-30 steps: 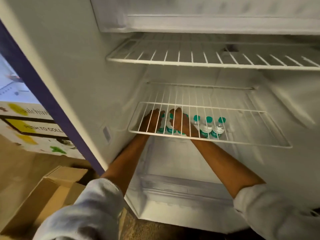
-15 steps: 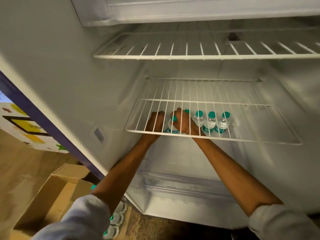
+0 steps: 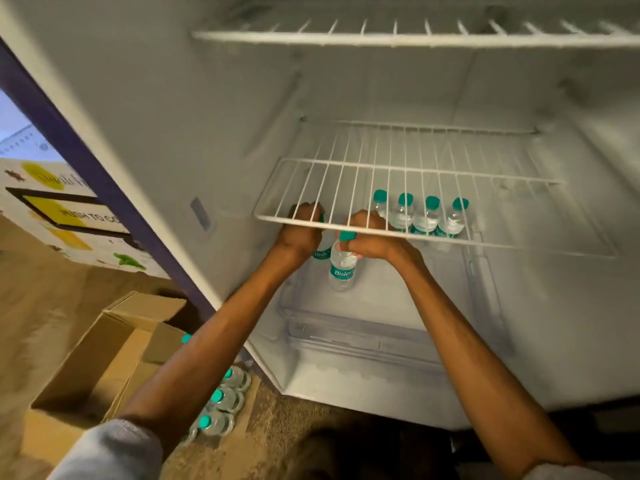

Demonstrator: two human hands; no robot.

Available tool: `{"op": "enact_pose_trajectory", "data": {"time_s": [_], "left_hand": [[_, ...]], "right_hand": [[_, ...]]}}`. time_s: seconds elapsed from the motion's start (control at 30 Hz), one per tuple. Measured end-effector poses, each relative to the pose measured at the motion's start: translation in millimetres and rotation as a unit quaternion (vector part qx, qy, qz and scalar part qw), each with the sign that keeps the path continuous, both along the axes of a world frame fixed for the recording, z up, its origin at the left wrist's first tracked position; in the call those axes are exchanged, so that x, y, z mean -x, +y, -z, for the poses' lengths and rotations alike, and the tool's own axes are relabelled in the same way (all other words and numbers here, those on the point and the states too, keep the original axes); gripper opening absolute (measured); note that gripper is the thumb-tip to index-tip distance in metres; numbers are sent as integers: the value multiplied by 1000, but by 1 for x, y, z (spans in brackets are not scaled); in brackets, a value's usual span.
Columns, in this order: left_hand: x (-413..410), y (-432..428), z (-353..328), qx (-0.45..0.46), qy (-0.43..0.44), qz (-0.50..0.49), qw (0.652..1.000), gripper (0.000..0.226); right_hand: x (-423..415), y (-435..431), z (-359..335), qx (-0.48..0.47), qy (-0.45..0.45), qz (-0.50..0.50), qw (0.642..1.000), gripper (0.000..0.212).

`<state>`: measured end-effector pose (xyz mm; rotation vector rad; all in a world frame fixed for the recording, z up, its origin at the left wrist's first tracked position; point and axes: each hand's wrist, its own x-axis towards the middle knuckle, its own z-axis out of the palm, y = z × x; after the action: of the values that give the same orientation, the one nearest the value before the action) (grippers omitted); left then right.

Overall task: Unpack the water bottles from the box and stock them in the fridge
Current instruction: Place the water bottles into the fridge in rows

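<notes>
Under the lower wire shelf point(image 3: 433, 233), near its front left corner, two small water bottles are in hand: the right hand point(image 3: 372, 239) is closed around the neck of a Bisleri bottle point(image 3: 343, 268) hanging just below the shelf's front bar, and the left hand point(image 3: 301, 233) is wrapped around a second bottle point(image 3: 322, 252), mostly hidden. To the right of them, beneath the same shelf, four green-capped bottles point(image 3: 419, 214) stand in a row, already stocked. The job looks partly done: several more bottles point(image 3: 223, 400) remain in the cardboard box point(image 3: 90, 368) on the floor, well below and left of the shelf. Room is tight above, where knuckles sit against the wires. Left of the row there appears to be free floor up to the fridge's side wall point(image 3: 173, 133); whether more space lies behind the row cannot be told.
</notes>
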<state>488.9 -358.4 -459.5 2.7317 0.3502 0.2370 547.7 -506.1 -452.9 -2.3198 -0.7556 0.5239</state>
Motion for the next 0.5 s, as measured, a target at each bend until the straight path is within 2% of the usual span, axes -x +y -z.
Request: {"op": "enact_pose_trajectory", "data": {"time_s": [0.13,0.23,0.33,0.5], "left_hand": [[13,-3,15,-12,-13,29,999,16],[21,3,27,-87,-6,34,996,27],[27,8,36,-126,6,45,991,25],[38,11,50,-140,-1,46,989,19]], "right_hand": [[17,-4,20,-22,-44,-11,999,32],[23,-1,32,-26,-92,-24,995,34],[26,2,44,-44,-118,-12,992,33],[40,3,55,-80,-154,25,984,34]]}}
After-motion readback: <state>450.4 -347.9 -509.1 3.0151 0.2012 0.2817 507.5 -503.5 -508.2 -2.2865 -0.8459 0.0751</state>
